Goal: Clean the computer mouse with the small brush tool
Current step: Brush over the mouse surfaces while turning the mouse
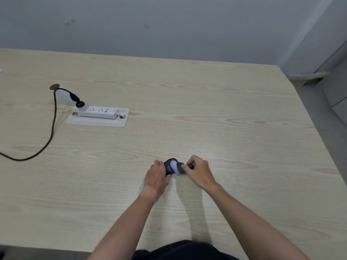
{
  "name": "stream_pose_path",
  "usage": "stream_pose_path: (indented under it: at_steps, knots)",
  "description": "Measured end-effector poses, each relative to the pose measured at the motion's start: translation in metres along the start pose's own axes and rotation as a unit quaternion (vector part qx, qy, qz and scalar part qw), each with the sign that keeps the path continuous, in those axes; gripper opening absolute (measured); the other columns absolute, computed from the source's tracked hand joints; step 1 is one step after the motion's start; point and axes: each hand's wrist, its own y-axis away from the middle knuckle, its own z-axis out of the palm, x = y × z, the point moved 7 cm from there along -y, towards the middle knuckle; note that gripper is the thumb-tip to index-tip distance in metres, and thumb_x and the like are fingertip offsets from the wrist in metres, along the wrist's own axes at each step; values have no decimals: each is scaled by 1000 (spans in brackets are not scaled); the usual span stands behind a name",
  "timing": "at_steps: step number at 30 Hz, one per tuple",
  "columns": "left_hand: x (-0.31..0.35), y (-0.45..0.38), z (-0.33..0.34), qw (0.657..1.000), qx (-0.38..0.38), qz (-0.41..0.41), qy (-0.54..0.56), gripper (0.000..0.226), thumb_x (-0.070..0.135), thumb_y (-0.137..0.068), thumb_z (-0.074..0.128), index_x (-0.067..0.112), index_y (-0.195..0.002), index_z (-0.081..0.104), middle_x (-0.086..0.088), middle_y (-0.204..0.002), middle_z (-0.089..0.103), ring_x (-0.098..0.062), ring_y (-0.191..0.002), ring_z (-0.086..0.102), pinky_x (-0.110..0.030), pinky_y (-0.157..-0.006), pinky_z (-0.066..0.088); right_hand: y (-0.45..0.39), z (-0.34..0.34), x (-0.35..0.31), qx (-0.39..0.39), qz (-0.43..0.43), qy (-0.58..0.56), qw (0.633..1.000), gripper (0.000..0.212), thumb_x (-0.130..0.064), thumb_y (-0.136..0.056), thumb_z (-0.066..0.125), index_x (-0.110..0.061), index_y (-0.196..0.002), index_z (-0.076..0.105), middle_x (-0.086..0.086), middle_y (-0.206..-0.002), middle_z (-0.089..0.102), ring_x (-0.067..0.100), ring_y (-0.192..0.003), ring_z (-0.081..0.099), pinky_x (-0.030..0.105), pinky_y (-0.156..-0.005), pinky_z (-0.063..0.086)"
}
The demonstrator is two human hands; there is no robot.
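Right-hand fingers (185, 166) are curled in and pinched on the small brush tool (178, 167), dark handle end poking out by the knuckles, pale fuzzy head pressed against the computer mouse (170, 166); left-hand fingers (159, 164) are pressed together along the mouse's left side with the thumb tucked under its near edge, so the mouse is gripped and looks tipped up on its side rather than lying flat, though it's a bit blurry so can't swear to the exact angle; the right hand (199, 171) sits just right of the mouse, the left hand (156, 177) just left of it, both bare forearms coming in from the bottom; all of this is near the front middle of the light wood-grain worktop (225, 109); well apart to the far left there's a white power strip (97, 111) lying on a white plate, with a black plug (79, 104) in its left end and a dark cable (53, 124) looping off toward the left edge; grey wall (169, 25) behind.
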Motion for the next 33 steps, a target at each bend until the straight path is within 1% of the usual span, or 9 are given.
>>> stream_pose_path:
  at_steps: [3,7,10,13,16,21,25,29,33]
  knots:
    - [-3,1,-2,999,-10,-13,34,32,26,-89,58,5,-113,52,-11,-115,51,-26,-96,60,-29,-80,48,0,-6,8,41,34,91,994,21,-28,-95,61,-10,-84,55,2,-75,61,22,-68,57,32,-60,44]
    - [-9,4,0,997,-17,-28,75,29,23,-84,59,4,-106,54,-11,-111,50,-28,-87,58,-28,-71,44,0,-1,-3,10,-9,-10,1000,19,-29,-92,66,-13,-84,60,2,-75,66,20,-69,63,33,-62,50]
    - [-13,4,1,994,-7,-43,99,36,32,-85,66,4,-104,57,-11,-110,53,-28,-88,60,-28,-74,45,-1,9,-11,-32,-21,-2,999,19,-31,-90,69,-14,-82,63,-1,-77,68,18,-72,65,33,-64,52]
    - [-19,4,1,994,-1,-61,93,48,49,-84,69,5,-102,60,-10,-107,57,-25,-90,61,-28,-74,47,-4,2,-12,30,-11,78,996,20,-29,-94,63,-12,-85,60,1,-78,66,21,-72,63,34,-64,50]
    - [-21,8,3,996,3,-58,73,62,60,-79,69,7,-109,57,-6,-107,57,-23,-93,62,-30,-77,52,-7,5,-17,10,-34,27,999,18,-29,-91,66,-13,-83,61,-1,-75,65,17,-69,61,31,-62,49]
    - [-16,10,7,993,11,-5,118,79,29,-77,72,16,-141,28,-8,-118,57,-27,-102,60,-36,-83,53,-6,16,-14,-55,-32,-4,998,17,-29,-87,72,-15,-81,65,-4,-78,68,10,-70,61,24,-61,45]
    - [-15,9,5,991,20,21,127,63,22,-82,65,21,-134,29,-5,-112,63,-27,-97,62,-39,-79,53,-6,2,-11,31,-26,38,998,19,-29,-91,65,-11,-84,62,0,-77,65,19,-73,62,30,-61,47]
    - [-17,7,7,992,18,27,119,62,16,-82,61,20,-135,30,-5,-106,64,-28,-93,63,-39,-76,53,-5,10,-17,-36,-44,26,998,19,-30,-89,69,-13,-82,63,-1,-77,67,18,-73,63,32,-63,50]
    - [-15,1,3,995,5,26,97,64,7,-80,55,18,-138,31,-5,-94,64,-29,-81,63,-38,-66,50,-1,-6,-7,62,-21,95,993,18,-25,-92,61,-9,-84,59,3,-75,64,23,-70,61,35,-61,46]
